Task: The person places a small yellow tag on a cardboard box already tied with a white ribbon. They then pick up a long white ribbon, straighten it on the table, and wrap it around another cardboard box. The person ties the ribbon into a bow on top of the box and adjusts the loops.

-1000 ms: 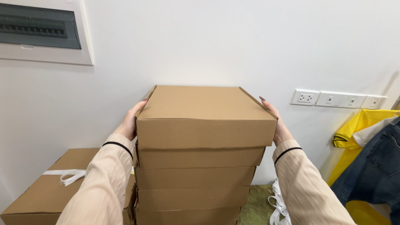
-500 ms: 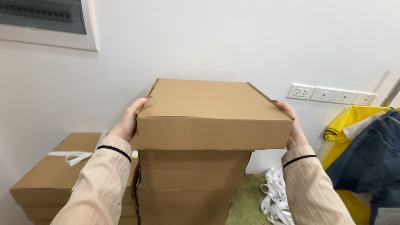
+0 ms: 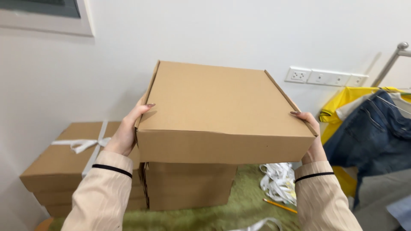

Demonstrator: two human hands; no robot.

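Observation:
I hold a flat brown cardboard box [image 3: 218, 111] in the air, lid closed, tilted slightly down to the right. My left hand [image 3: 126, 132] grips its left side and my right hand [image 3: 311, 137] grips its right side, thumbs on top. Directly below it stands a stack of similar brown boxes [image 3: 188, 186] on a green surface; the held box is clear of the stack's top. The fingers under the box are hidden.
To the left sits another stack of brown boxes [image 3: 64, 171], the top one tied with a white ribbon [image 3: 92, 143]. White ribbon scraps [image 3: 278, 182] and a yellow pencil [image 3: 280, 205] lie on the green mat [image 3: 239, 209]. Clothes hang on a rack [image 3: 372, 128] at right. A white wall with sockets [image 3: 325, 78] stands behind.
The top box has been lifted off the stack and drawn toward me, now hanging above the remaining boxes. Both hands kept their grip on its sides.

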